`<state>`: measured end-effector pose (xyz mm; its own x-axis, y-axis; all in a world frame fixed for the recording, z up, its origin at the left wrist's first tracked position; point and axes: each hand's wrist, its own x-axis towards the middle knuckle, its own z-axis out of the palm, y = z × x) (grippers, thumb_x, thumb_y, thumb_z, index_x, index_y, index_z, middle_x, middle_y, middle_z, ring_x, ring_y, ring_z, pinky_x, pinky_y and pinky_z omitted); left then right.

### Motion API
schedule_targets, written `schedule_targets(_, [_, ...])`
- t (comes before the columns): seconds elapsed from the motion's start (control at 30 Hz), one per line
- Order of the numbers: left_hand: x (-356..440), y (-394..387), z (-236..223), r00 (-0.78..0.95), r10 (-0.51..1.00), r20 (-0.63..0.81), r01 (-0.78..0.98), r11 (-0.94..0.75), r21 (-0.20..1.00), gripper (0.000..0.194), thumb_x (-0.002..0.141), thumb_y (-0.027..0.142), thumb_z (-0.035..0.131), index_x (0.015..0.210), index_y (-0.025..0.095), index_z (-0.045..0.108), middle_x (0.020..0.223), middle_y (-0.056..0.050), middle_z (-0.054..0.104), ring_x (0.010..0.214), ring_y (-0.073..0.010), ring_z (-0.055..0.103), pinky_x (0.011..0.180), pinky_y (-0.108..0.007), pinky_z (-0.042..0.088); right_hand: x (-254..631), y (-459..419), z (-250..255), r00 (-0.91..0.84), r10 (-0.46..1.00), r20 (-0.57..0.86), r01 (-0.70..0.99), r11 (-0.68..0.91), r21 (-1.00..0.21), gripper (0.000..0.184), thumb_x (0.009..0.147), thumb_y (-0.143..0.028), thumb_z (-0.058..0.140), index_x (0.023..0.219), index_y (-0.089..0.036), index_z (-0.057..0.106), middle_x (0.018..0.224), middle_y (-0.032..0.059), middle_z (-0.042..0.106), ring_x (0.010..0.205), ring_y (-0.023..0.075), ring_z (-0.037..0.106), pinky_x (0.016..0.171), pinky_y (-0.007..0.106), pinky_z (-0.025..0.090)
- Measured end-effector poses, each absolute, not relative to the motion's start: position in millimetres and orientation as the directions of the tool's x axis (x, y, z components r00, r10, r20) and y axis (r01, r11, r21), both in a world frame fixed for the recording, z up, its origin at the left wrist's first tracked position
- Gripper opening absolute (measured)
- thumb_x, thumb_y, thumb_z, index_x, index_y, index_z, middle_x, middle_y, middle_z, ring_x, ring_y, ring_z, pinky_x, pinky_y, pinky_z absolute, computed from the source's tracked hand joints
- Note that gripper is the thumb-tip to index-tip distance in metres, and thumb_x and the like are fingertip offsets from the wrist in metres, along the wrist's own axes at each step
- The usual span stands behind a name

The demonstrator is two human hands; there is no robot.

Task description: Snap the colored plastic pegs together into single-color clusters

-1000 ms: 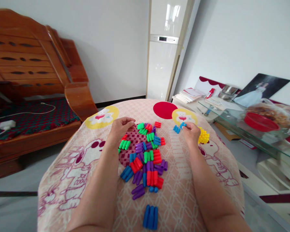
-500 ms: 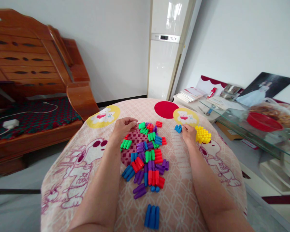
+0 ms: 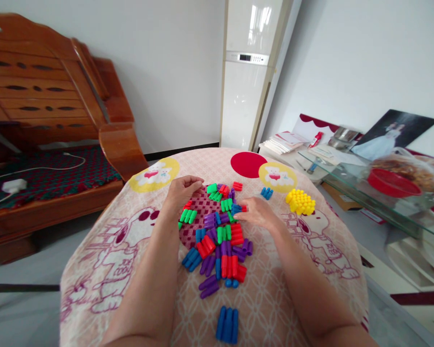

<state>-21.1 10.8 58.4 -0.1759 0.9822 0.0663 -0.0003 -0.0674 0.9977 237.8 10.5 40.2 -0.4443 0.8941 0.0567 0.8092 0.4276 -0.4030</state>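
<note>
Right hand: the right hand [image 3: 256,212] reaches in at the right edge of the pile, fingers bent toward a blue piece [image 3: 236,209] and the red piece [image 3: 244,208] just beside it; the fingers partly cover both, so I cannot tell whether they pinch either one.
Left hand: the left hand [image 3: 183,190] hovers at the pile's far left, thumb and fingers loosely parted, nothing visible between them; a green piece [image 3: 188,216] lies near it.
Blue piece: on the right side of the pile, near a green block [image 3: 226,205]; probably light, stiff plastic, hard to crush.
Surface: the glossy rounded tubes look smooth, so a pinch on one curved end could slip.
Best hold: thumb and forefinger across the two outer tubes of the row, around its middle.
Crowding: pieces touch and overlap here, so a grip from above should disturb fewer neighbours than one from the side.
Yellow cluster: the yellow cluster [image 3: 300,202] sits apart on the right; its many knobs should give good purchase, best held around its flanks.
Near blue block: the blue block [image 3: 227,325] lies alone toward the person, easy to grasp from either side.
Tablecloth: the patterned tablecloth [image 3: 267,299] seems soft and may ruck if dragged.
</note>
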Motion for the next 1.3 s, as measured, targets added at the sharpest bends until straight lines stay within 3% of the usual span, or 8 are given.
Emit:
schedule_targets(0.2, [-21, 10, 58, -0.175, 0.981, 0.079, 0.022, -0.076, 0.997, 0.038, 0.06, 0.041, 0.079, 0.084, 0.012, 0.071, 0.068, -0.005, 0.071, 0.059, -0.0149, 0.065, 0.055, -0.025, 0.052, 231, 5, 37, -0.375, 0.926, 0.046, 0.843, 0.362, -0.397, 0.038, 0.068, -0.04, 0.084, 0.094, -0.02, 0.065, 0.083, 0.0021, 0.069, 0.074, 0.0167, 0.059, 0.06, 0.025, 0.031])
schedule_targets(0.4, [-21, 10, 58, -0.171, 0.982, 0.079, 0.039, -0.073, 0.997, 0.037, 0.062, 0.041, 0.079, 0.084, 0.012, 0.071, 0.068, -0.005, 0.071, 0.06, -0.0156, 0.066, 0.058, -0.026, 0.054, 234, 9, 38, -0.405, 0.902, 0.148, 0.744, 0.419, -0.52, 0.014, 0.071, -0.021, 0.071, 0.071, -0.019, 0.057, 0.067, -0.003, 0.06, 0.065, 0.0132, 0.053, 0.06, 0.024, 0.032])
schedule_targets(0.57, [-21, 10, 58, -0.175, 0.981, 0.086, 0.045, -0.079, 0.996, 0.038, 0.061, 0.042, 0.079, 0.084, 0.012, 0.071, 0.068, -0.005, 0.071, 0.061, -0.0157, 0.066, 0.059, -0.027, 0.054, 262, 23, 46, -0.217, 0.939, 0.266, 0.69, 0.341, -0.638, 0.007, 0.069, -0.024, 0.063, 0.069, -0.021, 0.056, 0.062, -0.0037, 0.058, 0.061, 0.0138, 0.054, 0.057, 0.024, 0.036])
schedule_targets(0.67, [-21, 12, 56, -0.167, 0.983, 0.082, 0.03, -0.078, 0.997, 0.038, 0.06, 0.041, 0.08, 0.084, 0.012, 0.071, 0.069, -0.006, 0.071, 0.06, -0.0152, 0.066, 0.058, -0.026, 0.054, 283, 30, 47, -0.095, 0.953, 0.286, 0.794, 0.246, -0.556, 0.007, 0.069, -0.023, 0.063, 0.075, -0.021, 0.062, 0.068, 0.0, 0.066, 0.067, 0.0171, 0.06, 0.059, 0.025, 0.039])
schedule_targets(0.8, [-21, 13, 55, -0.158, 0.985, 0.071, 0.029, -0.068, 0.997, 0.039, 0.06, 0.042, 0.081, 0.084, 0.012, 0.071, 0.069, -0.006, 0.072, 0.059, -0.0148, 0.066, 0.058, -0.026, 0.055, 295, 35, 39, -0.05, 0.968, 0.246, 0.954, 0.119, -0.275, 0.004, 0.071, -0.019, 0.065, 0.074, -0.02, 0.067, 0.077, 0.0055, 0.072, 0.077, 0.021, 0.065, 0.065, 0.027, 0.04])
schedule_targets(0.87, [-20, 12, 55, -0.154, 0.986, 0.071, 0.031, -0.067, 0.997, 0.04, 0.06, 0.043, 0.081, 0.085, 0.012, 0.071, 0.069, -0.005, 0.071, 0.058, -0.0143, 0.065, 0.058, -0.026, 0.054, 295, 37, 32, -0.055, 0.974, 0.219, 0.973, 0.102, -0.208, 0.003, 0.073, -0.019, 0.066, 0.071, -0.021, 0.068, 0.075, 0.0053, 0.072, 0.076, 0.0208, 0.065, 0.065, 0.027, 0.039])
schedule_targets(1.17, [-20, 10, 57, -0.159, 0.985, 0.067, 0.034, -0.062, 0.998, 0.041, 0.06, 0.044, 0.081, 0.084, 0.012, 0.072, 0.067, -0.005, 0.071, 0.057, -0.0145, 0.064, 0.058, -0.027, 0.055, 301, 43, 25, -0.094, 0.978, 0.188, 0.952, 0.144, -0.27, 0.022, 0.073, -0.027, 0.067, 0.052, -0.022, 0.062, 0.06, 0.0025, 0.064, 0.063, 0.0178, 0.061, 0.059, 0.027, 0.038])
schedule_targets(1.3, [-20, 11, 57, -0.164, 0.984, 0.07, 0.033, -0.065, 0.997, 0.041, 0.059, 0.044, 0.081, 0.083, 0.013, 0.072, 0.066, -0.005, 0.071, 0.057, -0.0148, 0.065, 0.056, -0.026, 0.055, 306, 45, 22, -0.086, 0.965, 0.247, 0.928, 0.169, -0.334, 0.025, 0.071, -0.025, 0.067, 0.047, -0.022, 0.058, 0.056, 0.0024, 0.063, 0.061, 0.0188, 0.06, 0.06, 0.03, 0.041])
